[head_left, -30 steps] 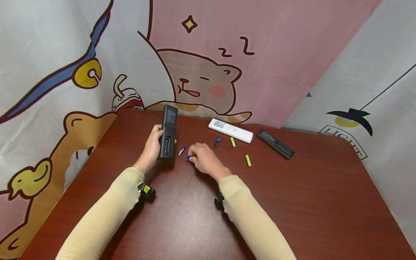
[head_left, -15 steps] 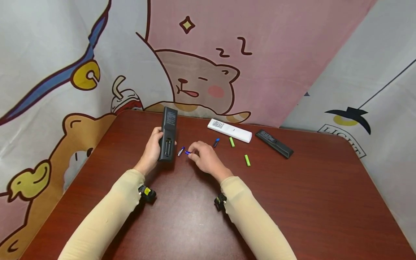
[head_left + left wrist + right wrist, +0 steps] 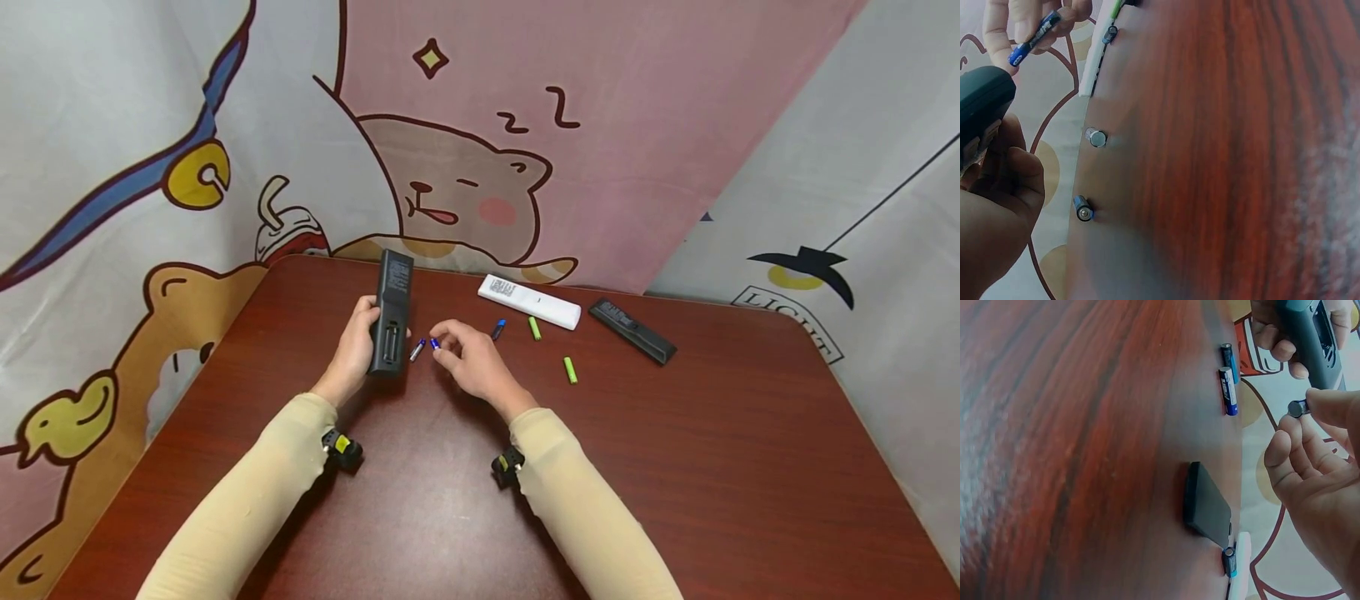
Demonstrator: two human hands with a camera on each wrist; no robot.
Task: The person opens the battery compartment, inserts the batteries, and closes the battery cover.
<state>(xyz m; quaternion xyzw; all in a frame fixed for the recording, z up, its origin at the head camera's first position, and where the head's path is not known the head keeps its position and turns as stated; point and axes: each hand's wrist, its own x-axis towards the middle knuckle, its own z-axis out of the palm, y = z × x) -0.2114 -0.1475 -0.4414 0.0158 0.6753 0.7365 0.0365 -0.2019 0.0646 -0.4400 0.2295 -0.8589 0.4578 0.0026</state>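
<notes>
My left hand (image 3: 354, 346) grips a black remote control (image 3: 393, 287), held up with its back towards the head camera and its battery compartment uncovered. Just to its right, my right hand (image 3: 472, 360) pinches a blue AAA-size battery (image 3: 1035, 39) between thumb and fingertips, clear of the table in both wrist views. Between the hands, a silver-and-blue battery (image 3: 417, 350) lies on the tabletop. The right wrist view has a dark battery (image 3: 1226, 355) lying beside that silver-and-blue one. Also there, a small flat black piece (image 3: 1207, 503) sits on the table below the right hand.
Beyond the right hand lie a dark-and-blue battery (image 3: 498, 330) and a green battery (image 3: 534, 328), with another green battery (image 3: 571, 370) nearer. A white remote (image 3: 529, 301) and a second black remote (image 3: 633, 332) rest towards the table's back edge, before a printed cloth (image 3: 615, 167).
My right hand has lifted the blue battery slightly and turned it in its fingertips. The black remote in my left hand has shifted a little towards me. Things on the table stay put.
</notes>
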